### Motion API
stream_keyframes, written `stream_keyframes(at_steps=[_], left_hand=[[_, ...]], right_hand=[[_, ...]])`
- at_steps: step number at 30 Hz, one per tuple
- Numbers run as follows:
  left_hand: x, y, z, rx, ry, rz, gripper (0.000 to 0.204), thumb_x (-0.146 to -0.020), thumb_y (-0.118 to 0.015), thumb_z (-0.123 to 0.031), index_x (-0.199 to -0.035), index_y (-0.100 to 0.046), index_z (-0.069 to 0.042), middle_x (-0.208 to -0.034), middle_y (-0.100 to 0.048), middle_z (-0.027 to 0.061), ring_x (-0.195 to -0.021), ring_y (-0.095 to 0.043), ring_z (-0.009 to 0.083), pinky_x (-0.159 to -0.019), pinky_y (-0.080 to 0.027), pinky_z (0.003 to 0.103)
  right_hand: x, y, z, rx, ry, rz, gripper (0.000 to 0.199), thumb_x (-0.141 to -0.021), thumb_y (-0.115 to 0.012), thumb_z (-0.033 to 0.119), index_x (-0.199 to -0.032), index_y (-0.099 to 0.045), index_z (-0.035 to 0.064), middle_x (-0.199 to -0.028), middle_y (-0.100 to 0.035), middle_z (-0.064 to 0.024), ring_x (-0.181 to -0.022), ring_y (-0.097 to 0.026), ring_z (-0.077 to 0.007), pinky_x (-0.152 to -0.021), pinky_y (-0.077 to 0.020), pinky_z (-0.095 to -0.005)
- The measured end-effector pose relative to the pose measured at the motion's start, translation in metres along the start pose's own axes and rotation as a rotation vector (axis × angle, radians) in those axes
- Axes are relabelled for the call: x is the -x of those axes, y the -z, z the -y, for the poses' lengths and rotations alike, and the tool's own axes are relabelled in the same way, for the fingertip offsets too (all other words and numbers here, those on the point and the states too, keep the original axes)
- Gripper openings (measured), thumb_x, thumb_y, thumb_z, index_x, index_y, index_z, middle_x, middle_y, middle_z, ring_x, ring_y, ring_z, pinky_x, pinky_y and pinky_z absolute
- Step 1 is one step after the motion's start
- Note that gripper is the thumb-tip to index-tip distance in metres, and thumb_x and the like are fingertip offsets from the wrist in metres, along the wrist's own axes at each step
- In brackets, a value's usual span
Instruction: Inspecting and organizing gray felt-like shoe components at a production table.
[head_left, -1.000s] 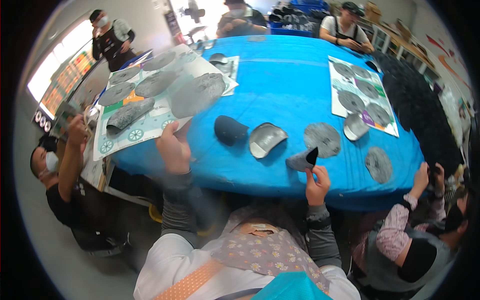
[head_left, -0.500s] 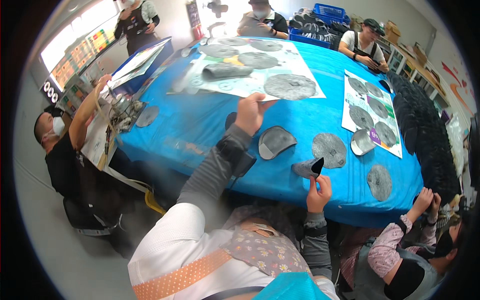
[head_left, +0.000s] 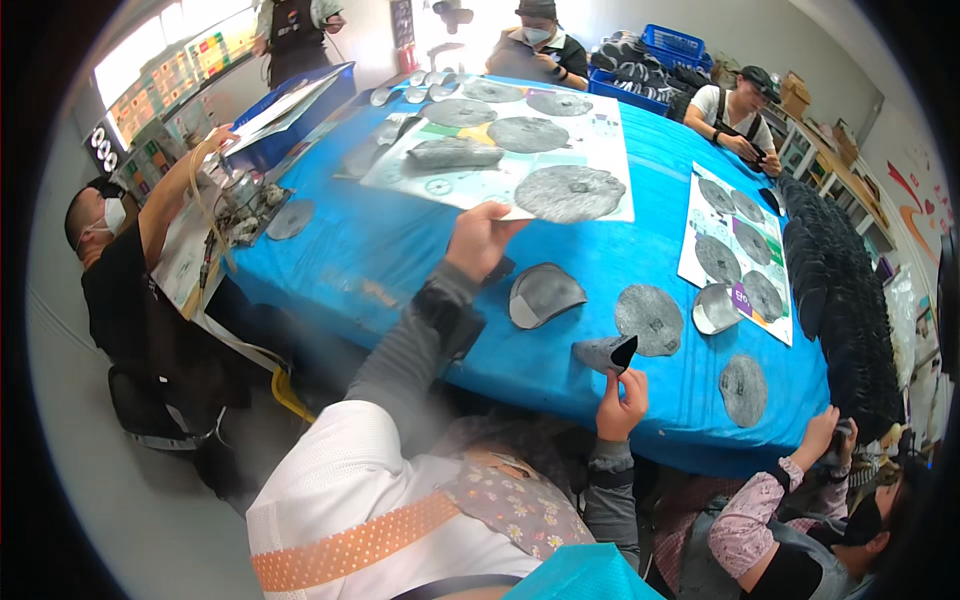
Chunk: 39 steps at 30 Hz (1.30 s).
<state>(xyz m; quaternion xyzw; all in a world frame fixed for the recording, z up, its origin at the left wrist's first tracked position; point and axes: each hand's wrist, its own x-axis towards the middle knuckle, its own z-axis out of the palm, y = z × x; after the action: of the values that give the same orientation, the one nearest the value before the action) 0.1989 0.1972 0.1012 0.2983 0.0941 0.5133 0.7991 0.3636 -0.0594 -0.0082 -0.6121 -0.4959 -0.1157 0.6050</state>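
Note:
My left hand [head_left: 483,243] is closed on the near edge of a white printed board [head_left: 475,196] reaching out over the table. On it lie several round grey fuzzy discs [head_left: 570,192] and a rolled grey piece [head_left: 454,153]. Close to the table's front edge, my right hand [head_left: 622,402] pinches a folded grey cone-shaped piece [head_left: 604,353] with a dark inside. Between my hands, a curved grey piece with a pale patch [head_left: 546,294] rests on the blue cover. Single grey discs [head_left: 649,320] lie farther right, beyond my right hand.
A second printed board [head_left: 688,252] with grey discs and a curved piece [head_left: 716,309] is at the right. Black stacked pieces [head_left: 838,300] line the table's right edge. Blue crates [head_left: 673,42] stand behind. Other people sit or stand around the table; one [head_left: 120,250] reaches from the left.
The view has shifted slightly, so the table appears lower. The board in my left hand has come slightly down and left. My right hand keeps its hold on the folded piece.

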Motion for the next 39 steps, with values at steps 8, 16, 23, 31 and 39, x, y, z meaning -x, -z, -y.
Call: stream_keyframes(at_steps=[8, 16, 23, 31, 39], left_hand=[[0.134, 0.077, -0.099, -0.267, -0.175, -0.182, 0.024, -0.078, -0.053, -0.01, -0.099, -0.056, 0.003, -0.09, -0.059, 0.0096, -0.084, -0.059, 0.0192, -0.077, -0.048, 0.028], [0.232, 0.151, -0.167, -0.148, -0.292, -0.38, 0.046, -0.073, -0.051, 0.0, -0.118, -0.046, 0.006, -0.115, -0.054, 0.0137, -0.112, -0.05, 0.0274, -0.099, -0.038, 0.04], [0.279, 0.188, -0.174, -0.222, -0.333, -0.535, 0.059, -0.064, -0.053, -0.005, -0.122, -0.044, 0.004, -0.118, -0.053, 0.0125, -0.113, -0.05, 0.0298, -0.1, -0.037, 0.042], [0.296, 0.196, -0.179, -0.28, -0.459, -0.616, 0.068, -0.058, -0.051, 0.002, -0.126, -0.041, 0.001, -0.119, -0.051, 0.0106, -0.115, -0.046, 0.0295, -0.101, -0.035, 0.039], [0.29, 0.192, -0.177, -0.305, -0.472, -0.617, 0.074, -0.052, -0.051, 0.005, -0.125, -0.041, 0.003, -0.119, -0.051, 0.0108, -0.116, -0.045, 0.0283, -0.102, -0.031, 0.035]], right_hand=[[-0.034, 0.01, 0.016, -0.769, -0.614, -0.076, 0.015, -0.088, -0.057, 0.007, -0.097, -0.06, -0.0048, -0.094, -0.06, -0.0038, -0.086, -0.053, -0.0115, -0.078, -0.0415, -0.0271], [-0.185, -0.09, 0.015, -1.005, -0.935, 0.749, 0.023, -0.087, -0.061, 0.021, -0.105, -0.058, 0.0059, -0.099, -0.057, 0.0014, -0.094, -0.052, -0.0121, -0.086, -0.0402, -0.033], [-0.254, -0.288, -0.043, -0.776, -1.302, 0.709, 0.028, -0.084, -0.065, 0.022, -0.108, -0.056, 0.0118, -0.114, -0.054, -0.0073, -0.108, -0.049, -0.0289, -0.093, -0.035, -0.0439], [-0.26, -0.406, -0.084, -0.715, -1.47, 0.577, 0.042, -0.083, -0.067, 0.022, -0.118, -0.048, 0.0124, -0.123, -0.039, -0.0149, -0.109, -0.044, -0.0355, -0.09, -0.0387, -0.0473], [-0.266, -0.415, -0.102, -0.741, -1.419, 0.853, 0.034, -0.083, -0.068, 0.02, -0.111, -0.051, 0.0126, -0.108, -0.05, -0.0135, -0.098, -0.048, -0.0242, -0.083, -0.0418, -0.0352]])
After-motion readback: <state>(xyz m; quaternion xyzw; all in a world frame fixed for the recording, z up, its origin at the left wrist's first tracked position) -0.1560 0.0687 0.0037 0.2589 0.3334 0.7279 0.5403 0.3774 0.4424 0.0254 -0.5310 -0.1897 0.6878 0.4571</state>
